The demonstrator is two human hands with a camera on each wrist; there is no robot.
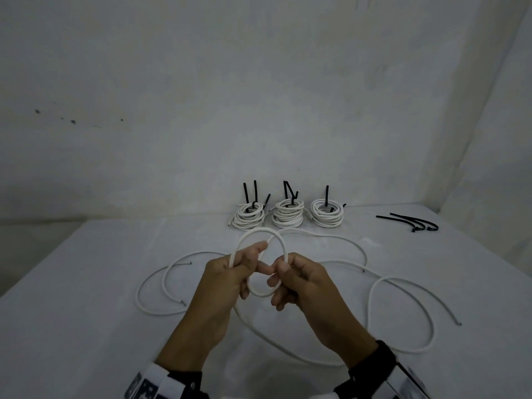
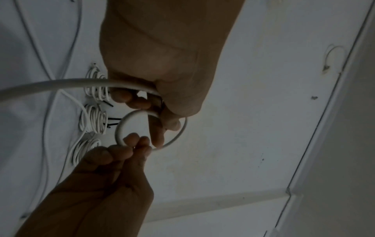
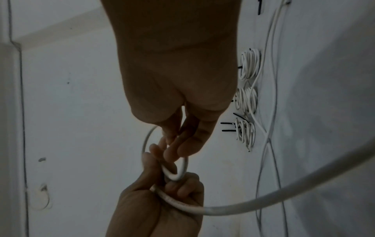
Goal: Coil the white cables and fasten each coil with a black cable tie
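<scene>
1. Left hand (image 1: pixel 227 275) and right hand (image 1: pixel 299 280) are raised above the table (image 1: pixel 86 326), each with fingers curled round the white cable (image 1: pixel 260 232), which forms one small loop between them.
2. The cable's remaining length trails slack across the table beneath the hands.
3. Three finished coils (image 1: pixel 288 217) stand in a row at the far edge, black ties projecting upward.
4. Spare black cable ties (image 1: pixel 414 223) lie far right, apart from the coils.
5. Another loose cable (image 1: pixel 161 283) lies left of the hands.
</scene>
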